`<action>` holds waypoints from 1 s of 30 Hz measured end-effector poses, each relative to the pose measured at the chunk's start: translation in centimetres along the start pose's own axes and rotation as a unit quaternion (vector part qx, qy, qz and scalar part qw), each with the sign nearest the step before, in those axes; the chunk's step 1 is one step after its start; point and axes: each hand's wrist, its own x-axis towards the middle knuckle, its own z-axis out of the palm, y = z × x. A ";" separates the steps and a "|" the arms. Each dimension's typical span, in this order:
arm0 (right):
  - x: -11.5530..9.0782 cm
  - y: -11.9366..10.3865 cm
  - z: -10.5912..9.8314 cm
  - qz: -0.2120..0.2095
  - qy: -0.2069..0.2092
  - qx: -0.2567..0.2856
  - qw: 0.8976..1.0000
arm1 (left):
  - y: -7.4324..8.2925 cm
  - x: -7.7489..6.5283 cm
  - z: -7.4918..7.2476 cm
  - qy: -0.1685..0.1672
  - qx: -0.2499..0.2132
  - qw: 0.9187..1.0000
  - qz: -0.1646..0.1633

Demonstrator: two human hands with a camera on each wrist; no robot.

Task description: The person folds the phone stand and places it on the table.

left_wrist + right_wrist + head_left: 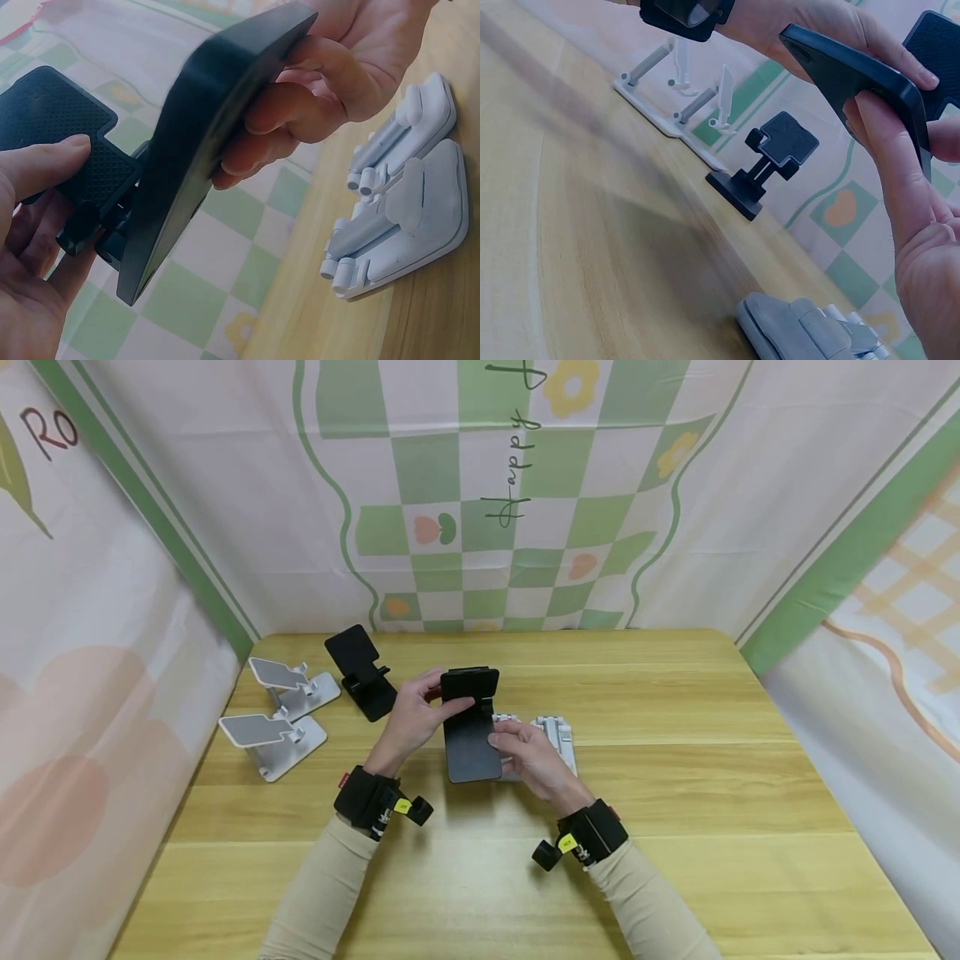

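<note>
Your sleeves come in at the near edge of the wooden surface (675,777), and both hands meet at its middle. Your left hand (408,720) curls around the top plate of the black phone stand (470,727), thumb on its face; your right hand (528,758) has fingers (285,112) clamped on the base's right edge, lifting it clear. Folded white stands (555,739) lie just behind your right hand. Another black stand (360,672) and two silver stands (277,718) sit by the left edge. Wide bare wood lies to your right.
</note>
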 end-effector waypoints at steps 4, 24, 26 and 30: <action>0.0 0.0 0.0 0.001 -0.001 0.001 1.000 | -0.1 0.0 0.0 0.003 0.004 1.000 0.001; 0.1 0.2 -0.1 0.004 0.002 -0.019 1.000 | 0.0 -0.2 0.2 -0.005 0.083 0.994 0.073; 0.0 0.2 -0.2 0.005 0.007 -0.030 1.000 | 0.3 -0.2 0.2 0.005 0.131 0.985 0.115; 0.0 0.3 -0.4 0.012 0.020 -0.052 0.998 | 1.5 -0.1 0.1 0.035 0.216 0.956 0.195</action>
